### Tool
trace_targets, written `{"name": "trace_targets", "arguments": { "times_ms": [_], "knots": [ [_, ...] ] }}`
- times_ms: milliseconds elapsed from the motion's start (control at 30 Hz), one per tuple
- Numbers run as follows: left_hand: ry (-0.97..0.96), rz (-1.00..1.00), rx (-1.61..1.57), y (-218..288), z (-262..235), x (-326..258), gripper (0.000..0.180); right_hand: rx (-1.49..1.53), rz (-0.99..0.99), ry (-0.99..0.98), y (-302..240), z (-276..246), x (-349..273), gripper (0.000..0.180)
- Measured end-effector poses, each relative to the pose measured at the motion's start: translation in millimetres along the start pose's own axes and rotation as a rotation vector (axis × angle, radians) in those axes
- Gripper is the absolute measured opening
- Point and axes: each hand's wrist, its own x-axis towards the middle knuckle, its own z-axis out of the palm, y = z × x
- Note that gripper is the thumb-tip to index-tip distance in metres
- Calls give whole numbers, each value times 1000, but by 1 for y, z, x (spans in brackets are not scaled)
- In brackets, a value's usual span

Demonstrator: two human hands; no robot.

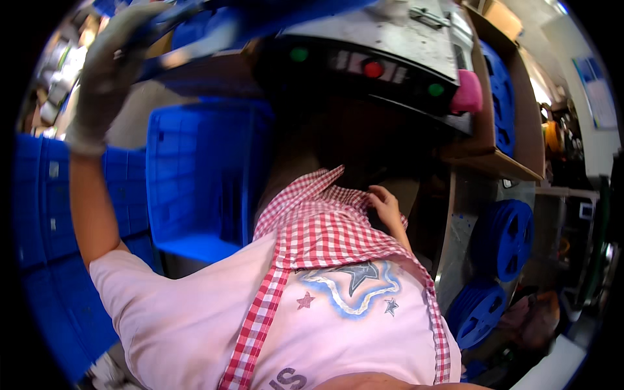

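My left hand (110, 81), in a grey work glove, is raised at the upper left. It is closed on a blue plastic part (244, 25), which motion smears, so its full shape does not show. My bare right hand (387, 207) is low in front of me, against the bunched edge of a red-and-white checked apron (344, 227). Its fingers are curled inward, and what they may hold is hidden. Ahead stands a machine with a pale metal top (383, 36) and a dark front panel bearing green buttons and a red button (372, 69).
A blue crate (195, 244) lies with its opening in view at left, beside stacked blue crates (65, 260). At right, a cardboard box (526, 123) holds blue reel-like parts (499, 97). More blue spoked discs (513, 240) stand below. A pink object (467, 92) sits at the machine's corner.
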Motion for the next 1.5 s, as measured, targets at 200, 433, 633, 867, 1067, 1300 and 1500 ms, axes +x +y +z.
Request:
{"name": "trace_targets", "arguments": {
  "times_ms": [200,433,633,867,1067,1300,1500],
  "knots": [
    [-236,-548,396,14,-74,-235,37,37,82,-9,-42,-8,-1,28],
    [-278,-1313,-147,37,220,-451,30,-103,-74,35,-159,-18,12,25],
    [-884,-1474,-61,60,300,-547,31,-211,-409,226,-263,-107,4,23],
    [-243,-1244,-334,-70,280,-476,39,-595,-306,761,-272,-332,125,28],
    [108,-1116,-431,-64,157,-179,30,-1381,271,221,-177,-415,258,78],
    [-88,-653,-27,-93,167,21,25,-1190,-13,-25,-158,-425,253,47],
    [-583,-1128,403,-157,220,89,68,-882,47,73,-177,-418,209,35]
  ]
}}
